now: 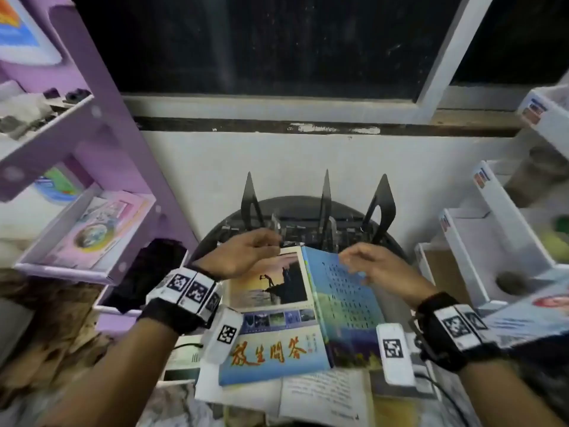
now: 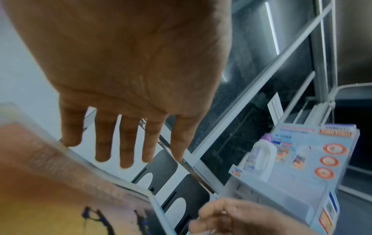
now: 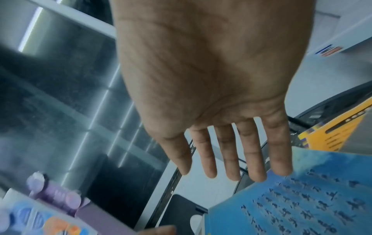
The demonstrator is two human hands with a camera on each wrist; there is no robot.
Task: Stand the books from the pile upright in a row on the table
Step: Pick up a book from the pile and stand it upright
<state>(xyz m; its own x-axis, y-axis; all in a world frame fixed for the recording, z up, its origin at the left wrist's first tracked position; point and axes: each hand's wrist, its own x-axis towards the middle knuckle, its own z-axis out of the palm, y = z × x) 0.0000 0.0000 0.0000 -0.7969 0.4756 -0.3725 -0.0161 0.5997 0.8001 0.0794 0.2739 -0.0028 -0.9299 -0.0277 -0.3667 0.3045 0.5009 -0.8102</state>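
Dark window above a white wall; below it a round black counter carrying black metal bookends. Purple shelf unit left of the bookends, white racks to their right.

Head view: a blue book lies in front of the bookends on top of a pile of books, open like a tent, spine raised. Long axis runs from the viewer towards the bookends. Left cover shows a sunset photo with figures and orange-red characters; right cover is blue with columns of dark characters.

Left hand hovers over the book's far left corner, right hand over the far right cover.

Wrist views add the palm sides: left hand's fingers straight, spread, holding nothing. Right hand's fingers also straight; fingertips sit at the blue cover's edge, contact cannot be told. Neither grip closes on anything. Right wrist view alone shows a yellow book beyond the blue one.
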